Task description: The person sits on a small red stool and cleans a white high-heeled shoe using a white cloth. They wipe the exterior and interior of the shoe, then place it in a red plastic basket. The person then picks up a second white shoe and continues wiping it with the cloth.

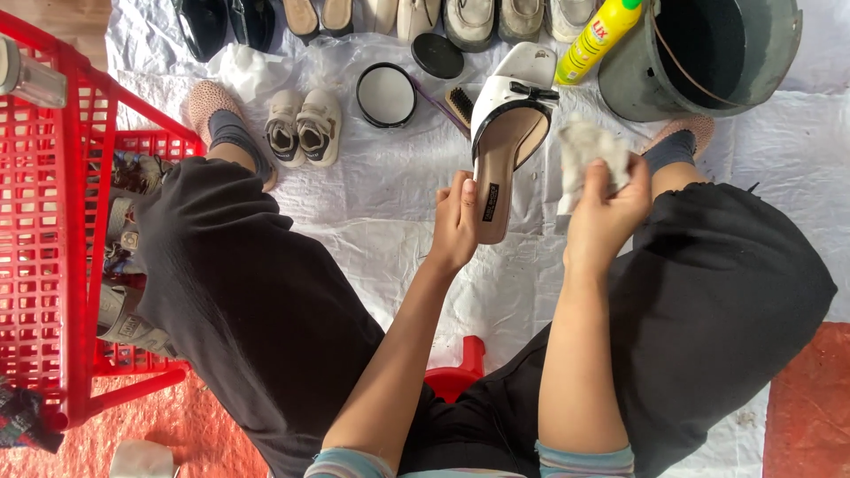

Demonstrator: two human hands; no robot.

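The left hand (457,221) is clamped on the heel end of a white sandal (506,133), and the right hand (607,205) is bunched tight round a grey rag (586,152) just at the sandal's 3 o'clock. The left fingers cover the sandal's back edge and its sole faces away unseen; what shows is a tan insole with a small dark label and a white strap with a black bow, toe pointing to 12. Beyond, at 10 o'clock, sit a round tin (386,96), its black lid (437,55) and a brush (460,106), while the bucket (699,55) at 1 o'clock and the row of shoes (469,19) at 12 are cut off by the top edge.
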